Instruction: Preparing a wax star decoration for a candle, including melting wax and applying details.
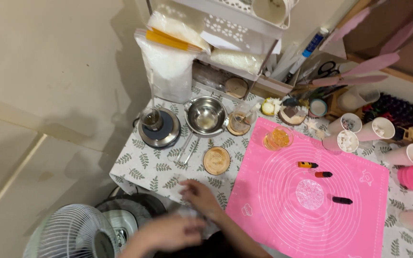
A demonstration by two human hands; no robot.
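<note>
Hands blur at the near tabletop (144, 167) edge — both (170, 232) (199, 196) pinch a small clear wrapper (187, 212); fingers closed, grip best kept light.

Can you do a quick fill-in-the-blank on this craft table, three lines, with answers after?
1. The baking mat with printed circles is ____ in colour.
2. The steel pot stands on a tablecloth printed with ____.
3. Three small dropper bottles lie on the ____.

Missing words: pink; leaves; mat

Both hands, left hand and right hand, are blurred at the table edge.
</note>
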